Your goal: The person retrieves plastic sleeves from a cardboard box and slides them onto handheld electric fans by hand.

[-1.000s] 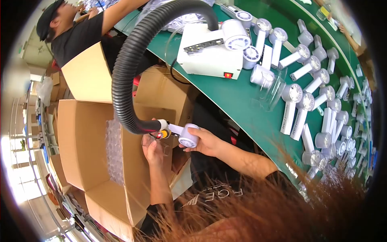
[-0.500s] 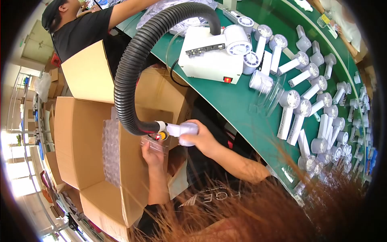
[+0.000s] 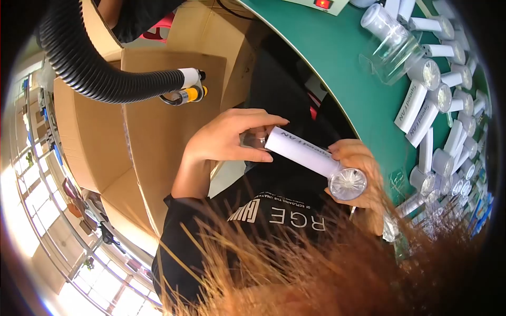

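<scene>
A white handheld fan with dark lettering on its handle lies slantwise between my hands, in front of my black shirt. My right hand is closed around the round head end, whose clear ribbed face shows. At the handle's far end, my left hand has its thumb and fingers on either side of the tip. That same hand also holds a clear plastic piece against its palm, partly hidden by the fingers. The black ribbed hose with a yellow-banded sensor hangs up and left of my hands.
A cardboard box stands open at the left. On the green table at the right lie many white fans and clear plastic covers. Part of a white machine with a red switch shows at the top. A person's arm is at upper left.
The fan has left the hose's end and come toward my body, its lettered side now showing. Both hands moved right and down in front of the shirt. The view has tilted downward.
</scene>
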Tool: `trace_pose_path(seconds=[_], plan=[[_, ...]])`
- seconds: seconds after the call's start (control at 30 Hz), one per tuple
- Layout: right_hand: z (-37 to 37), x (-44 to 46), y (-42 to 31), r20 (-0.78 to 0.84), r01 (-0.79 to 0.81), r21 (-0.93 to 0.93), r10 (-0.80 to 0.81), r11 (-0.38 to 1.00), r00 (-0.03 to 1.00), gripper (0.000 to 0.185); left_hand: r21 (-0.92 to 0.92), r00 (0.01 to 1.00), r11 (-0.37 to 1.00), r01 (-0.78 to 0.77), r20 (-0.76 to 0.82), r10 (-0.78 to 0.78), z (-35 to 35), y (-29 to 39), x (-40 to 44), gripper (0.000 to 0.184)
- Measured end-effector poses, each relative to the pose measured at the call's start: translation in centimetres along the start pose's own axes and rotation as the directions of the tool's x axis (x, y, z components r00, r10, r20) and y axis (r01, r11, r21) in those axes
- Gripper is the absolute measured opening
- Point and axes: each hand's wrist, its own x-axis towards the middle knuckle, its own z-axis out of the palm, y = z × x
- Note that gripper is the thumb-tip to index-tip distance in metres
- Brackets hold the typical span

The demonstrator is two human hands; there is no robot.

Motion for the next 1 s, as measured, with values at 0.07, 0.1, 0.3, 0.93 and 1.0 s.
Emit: trace_pose_path(seconds=[0.07,0.1,0.3,0.93,1.0], plan=[[-1.3,-0.6,-0.6,0.057,0.011,-0.08,-0.006,0.997,0.998,0.062,0.099,0.998,0.995,-0.023,0.061,0.017,-0.7,1.2,0.6,0.061],[-1.8,-0.4,-1.4,0.125,0.006,-0.096,0.006,0.995,0.992,0.061,0.105,0.992,0.993,-0.045,0.122,0.032,-0.8,1.2,0.7,0.07],[-0.6,-0.6,-0.3,0.114,-0.129,0.201,0.108,0.971,0.988,0.062,0.21,0.962,0.959,-0.192,0.235,0.141,0.7,6.3,2.4,0.093],[1.6,-1.2,-0.2,-0.159,-0.44,0.531,0.595,0.725,0.788,0.099,-0.304,0.806,0.807,-0.506,-0.499,0.317,3.3,2.8,6.2,0.117],[0.9,-0.9,-1.5,-0.208,-0.369,0.345,0.454,0.863,0.867,0.092,-0.306,0.813,0.823,-0.479,-0.509,0.284,3.6,3.0,6.1,0.113]])
